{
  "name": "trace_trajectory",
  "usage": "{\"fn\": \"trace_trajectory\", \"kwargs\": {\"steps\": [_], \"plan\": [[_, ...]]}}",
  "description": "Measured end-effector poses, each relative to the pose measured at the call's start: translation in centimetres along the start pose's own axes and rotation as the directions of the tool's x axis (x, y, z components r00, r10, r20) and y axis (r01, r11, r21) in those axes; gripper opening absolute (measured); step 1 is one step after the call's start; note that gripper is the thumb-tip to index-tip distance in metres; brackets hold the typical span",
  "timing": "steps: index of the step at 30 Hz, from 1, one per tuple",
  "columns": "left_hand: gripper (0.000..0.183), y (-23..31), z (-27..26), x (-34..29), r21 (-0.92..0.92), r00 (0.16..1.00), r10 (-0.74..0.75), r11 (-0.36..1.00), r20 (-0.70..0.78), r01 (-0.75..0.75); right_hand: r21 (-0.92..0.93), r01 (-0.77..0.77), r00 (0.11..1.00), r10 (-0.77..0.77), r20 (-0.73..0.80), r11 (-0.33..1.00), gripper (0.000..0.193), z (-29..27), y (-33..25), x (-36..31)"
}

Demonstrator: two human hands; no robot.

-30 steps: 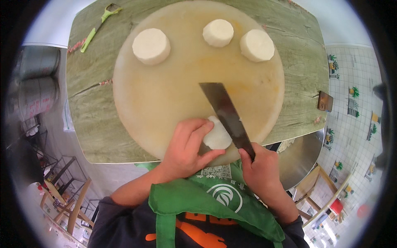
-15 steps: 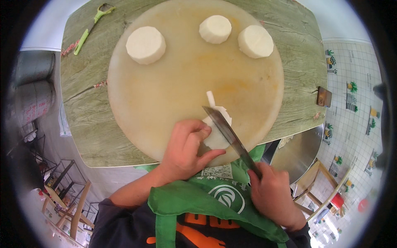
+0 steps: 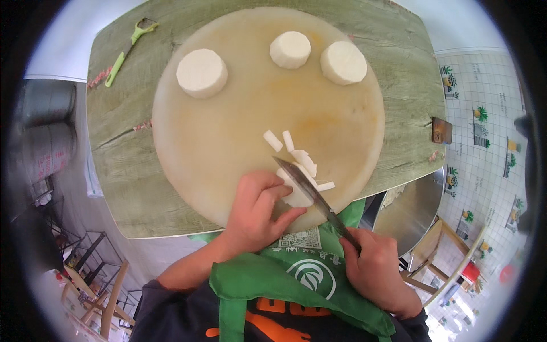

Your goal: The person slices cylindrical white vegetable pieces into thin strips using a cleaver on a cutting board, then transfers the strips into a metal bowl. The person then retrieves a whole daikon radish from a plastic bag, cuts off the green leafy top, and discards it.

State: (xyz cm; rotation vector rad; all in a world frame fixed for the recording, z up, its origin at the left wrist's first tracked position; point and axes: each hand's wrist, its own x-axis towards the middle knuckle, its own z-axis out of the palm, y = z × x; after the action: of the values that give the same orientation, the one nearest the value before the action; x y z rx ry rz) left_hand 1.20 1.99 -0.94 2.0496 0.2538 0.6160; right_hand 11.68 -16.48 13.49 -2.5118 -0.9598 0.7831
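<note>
A knife [image 3: 307, 186] is in my right hand [image 3: 376, 268], which is closed round its handle. The blade slants up and left across a piece of peeled white root vegetable [image 3: 297, 196], perhaps radish. My left hand [image 3: 259, 205], fingers curled, steadies that piece on the round cutting board [image 3: 228, 142] near its front edge. Beyond the blade lie a thin slice [image 3: 305, 163] and several cut sticks [image 3: 273, 141]. Three thick white rounds [image 3: 201, 73] stand along the far part of the board.
A green peeler [image 3: 128, 51] rests at the far left of the wood-patterned table [image 3: 122, 171]. A small brown block [image 3: 441, 130] sits at its right edge. Below that edge is a metal pot [image 3: 419, 208] with pale pieces inside, beside a wooden chair [image 3: 427, 245].
More cut pieces lie beyond the blade: a second stick to the left and a thin strip to the right. The knife has moved slightly left, and the held piece looks smaller.
</note>
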Motion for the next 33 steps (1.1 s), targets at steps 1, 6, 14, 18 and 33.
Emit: {"fn": "trace_trajectory", "kwargs": {"steps": [1, 6, 14, 18, 33], "plan": [[0.048, 0.0, 0.0, 0.0, -0.005, 1.000, -0.002, 1.000, -0.002, 0.002, 0.002, -0.004, 1.000, 0.004, 0.016, 1.000, 0.012, -0.3, -0.1, -0.1], [0.044, 0.0, -0.1, 0.0, -0.002, 1.000, 0.014, 1.000, -0.006, -0.014, -0.091, -0.023, 0.995, 0.032, 0.096, 0.996, 0.012, 0.8, -0.5, 2.1], [0.046, 0.4, -0.1, -0.5, 0.028, 0.998, -0.059, 0.998, -0.010, 0.059, 0.035, 0.090, 0.996, -0.089, -0.033, 0.995, 0.013, 3.4, 0.4, 3.7], [0.044, 0.5, -0.2, -0.8, 0.027, 0.999, -0.016, 0.999, -0.039, 0.017, 0.025, 0.054, 0.998, -0.054, 0.024, 0.998, 0.020, 1.6, 0.1, 1.1], [0.031, 0.3, -0.1, -0.7, 0.019, 0.998, -0.009, 1.000, -0.056, 0.010, 0.024, 0.136, 0.990, -0.136, 0.040, 0.990, 0.011, 4.6, 0.0, 5.2]]}}
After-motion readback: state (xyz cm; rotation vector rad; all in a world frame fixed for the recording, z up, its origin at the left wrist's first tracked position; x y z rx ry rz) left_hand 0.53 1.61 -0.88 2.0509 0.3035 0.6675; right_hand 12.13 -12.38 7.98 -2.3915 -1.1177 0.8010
